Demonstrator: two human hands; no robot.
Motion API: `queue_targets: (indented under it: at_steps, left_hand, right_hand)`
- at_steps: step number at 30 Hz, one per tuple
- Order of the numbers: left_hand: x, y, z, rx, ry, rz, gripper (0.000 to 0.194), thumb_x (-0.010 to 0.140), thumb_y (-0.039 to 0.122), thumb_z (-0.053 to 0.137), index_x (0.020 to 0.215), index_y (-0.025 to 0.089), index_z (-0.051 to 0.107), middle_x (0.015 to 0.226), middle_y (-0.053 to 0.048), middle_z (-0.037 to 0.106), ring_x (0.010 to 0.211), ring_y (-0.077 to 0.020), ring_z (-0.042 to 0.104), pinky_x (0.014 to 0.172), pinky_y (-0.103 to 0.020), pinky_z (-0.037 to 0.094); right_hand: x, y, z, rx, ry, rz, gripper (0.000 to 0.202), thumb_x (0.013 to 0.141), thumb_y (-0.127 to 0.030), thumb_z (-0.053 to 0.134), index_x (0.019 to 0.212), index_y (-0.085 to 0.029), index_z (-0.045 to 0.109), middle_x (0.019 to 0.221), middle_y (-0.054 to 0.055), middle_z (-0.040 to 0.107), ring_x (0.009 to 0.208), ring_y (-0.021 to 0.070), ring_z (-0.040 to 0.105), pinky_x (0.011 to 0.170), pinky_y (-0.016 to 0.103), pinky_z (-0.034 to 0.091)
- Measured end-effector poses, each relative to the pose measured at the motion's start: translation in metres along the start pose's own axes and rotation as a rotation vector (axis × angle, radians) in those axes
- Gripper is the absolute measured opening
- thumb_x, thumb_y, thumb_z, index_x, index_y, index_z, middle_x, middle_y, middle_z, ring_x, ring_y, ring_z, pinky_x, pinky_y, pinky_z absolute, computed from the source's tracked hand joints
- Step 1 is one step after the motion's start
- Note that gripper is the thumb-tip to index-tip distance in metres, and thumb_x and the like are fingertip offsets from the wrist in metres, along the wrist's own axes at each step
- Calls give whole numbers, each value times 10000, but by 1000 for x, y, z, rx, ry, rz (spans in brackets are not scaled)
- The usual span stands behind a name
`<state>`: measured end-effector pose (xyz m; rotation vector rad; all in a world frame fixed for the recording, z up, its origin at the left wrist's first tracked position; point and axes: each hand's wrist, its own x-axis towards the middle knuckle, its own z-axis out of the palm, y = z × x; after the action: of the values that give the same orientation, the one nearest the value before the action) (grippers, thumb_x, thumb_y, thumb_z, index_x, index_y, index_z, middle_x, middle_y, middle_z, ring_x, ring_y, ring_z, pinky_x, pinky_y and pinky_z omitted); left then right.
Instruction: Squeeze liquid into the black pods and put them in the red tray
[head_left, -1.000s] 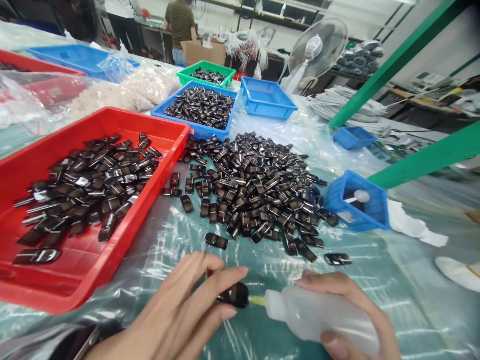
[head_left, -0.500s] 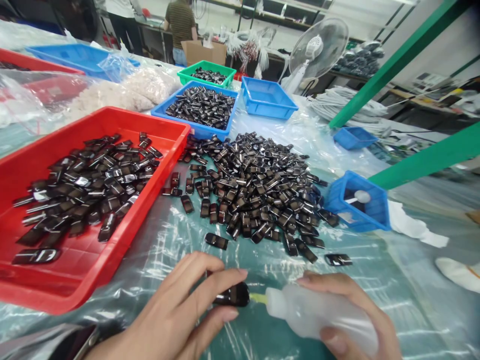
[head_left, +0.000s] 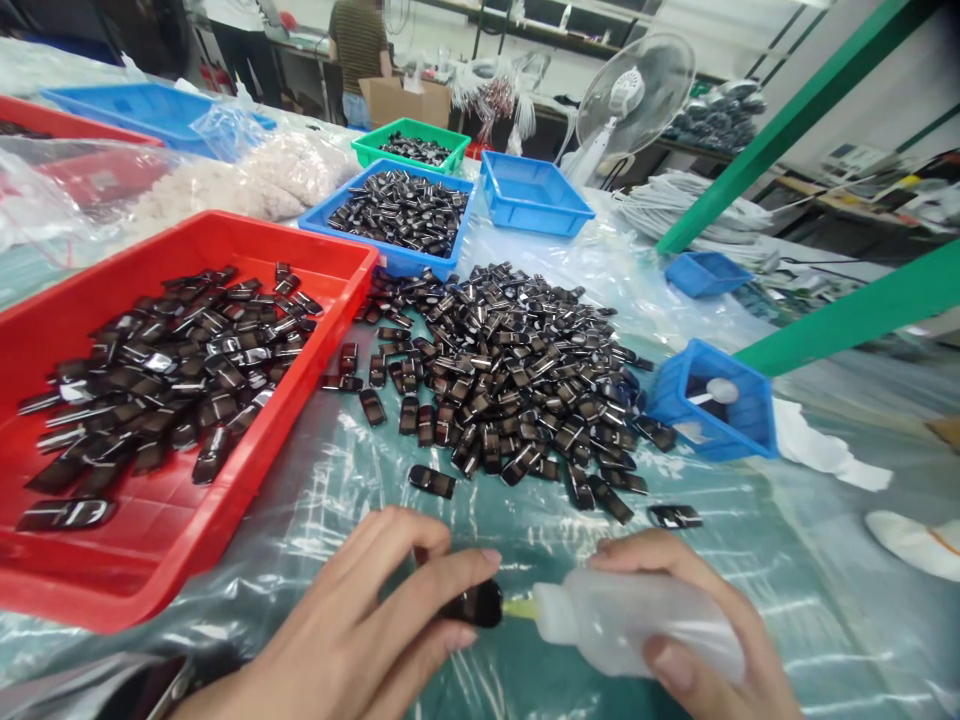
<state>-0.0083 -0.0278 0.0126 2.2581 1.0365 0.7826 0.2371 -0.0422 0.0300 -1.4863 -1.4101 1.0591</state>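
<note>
Between the fingers and thumb of my left hand (head_left: pixel 375 610) is a small glossy black plastic piece (head_left: pixel 480 604), its rounded end pointing right. My right hand (head_left: pixel 697 610) is wrapped round a translucent white squeeze bottle (head_left: pixel 615 615), tipped on its side. The bottle's thin yellow nozzle (head_left: pixel 519 607) meets the rounded end of the piece; whether it touches I cannot tell. Just beyond my hands lies a heap of similar black pieces (head_left: pixel 517 370), with one loose piece (head_left: pixel 431 481) in front and another (head_left: pixel 675 516) at the right.
At the left stands a red tray (head_left: pixel 300 420) holding more black pieces. Behind the heap are a filled blue tray (head_left: pixel 450 262), a green tray (head_left: pixel 375 133) and another blue tray (head_left: pixel 536 218). A small blue bin (head_left: pixel 720 430) stands right, below green posts (head_left: pixel 847 310). People stand in the background.
The black piece has shifted slightly right in my left hand. The bottle stays at its rounded end, moved very little. The view has shifted slightly.
</note>
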Motion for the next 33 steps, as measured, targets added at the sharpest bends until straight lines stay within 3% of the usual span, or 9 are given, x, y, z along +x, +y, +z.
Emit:
queue_targets:
  at_steps: [6,9,11,13,19,24,26,30,33]
  left_hand:
    - [0,-2,1,-35,64,-30,283,1011,250,381,1270,250,496,1078,-47,533,960,-172,556,857,-247,467]
    - [0,-3,0,-40,88,-52,279,1017,276,379,1271,252,491,1078,-41,532,971,-166,548,864,-237,455]
    - [1,-4,1,-47,94,-56,281,1022,308,368,1267,245,490,1065,-40,543,952,-161,554,860,-236,456]
    - [1,-4,2,-46,103,-52,285,1019,335,375,1265,246,489,1049,-38,559,934,-161,560,846,-241,461]
    - [1,-6,5,-72,113,-46,292,1000,369,425,1267,274,496,1003,-33,591,891,-179,582,810,-279,489]
    - [3,-8,4,-66,190,-64,254,997,334,445,1223,265,539,1028,-36,600,936,-184,580,810,-278,485]
    - [5,-10,3,-80,212,-68,244,999,289,437,1220,255,536,1030,-45,596,941,-192,576,797,-292,487]
    - [8,-11,3,-125,211,-81,258,982,183,444,1220,255,514,1040,-35,568,961,-182,561,826,-295,474]
    - [8,-11,4,-169,211,-98,278,977,165,437,1220,275,514,1044,-30,557,973,-182,549,848,-303,466]
  right_hand:
    - [8,6,-4,78,-10,5,333,739,-614,646,871,-310,682,669,-20,659,505,118,570,438,184,443]
    - [13,13,-9,69,-3,4,326,803,-569,605,997,-322,693,907,26,732,722,172,688,570,217,541]
    - [16,18,-9,41,-19,-23,326,851,-512,582,1105,-325,665,1075,50,729,920,212,699,711,262,569]
    - [19,21,-4,-20,-35,-76,291,876,-424,593,1146,-320,627,1122,48,721,990,211,688,794,288,565]
    - [26,29,19,-277,18,-234,280,854,-231,642,1119,-269,562,1137,53,693,1039,210,661,832,347,562]
    - [14,27,22,-329,217,-459,412,827,-133,648,1169,-292,482,1029,44,607,931,220,601,797,417,516]
    - [5,21,27,-351,132,-597,333,820,-79,622,1051,-312,558,868,2,627,819,203,622,718,368,536]
    - [-4,12,53,-568,-258,-835,239,904,-130,522,1093,-211,643,811,55,721,707,204,675,638,325,589]
    - [-1,15,74,-617,-274,-805,258,929,-134,473,1123,-129,643,889,132,732,745,259,680,615,384,593]
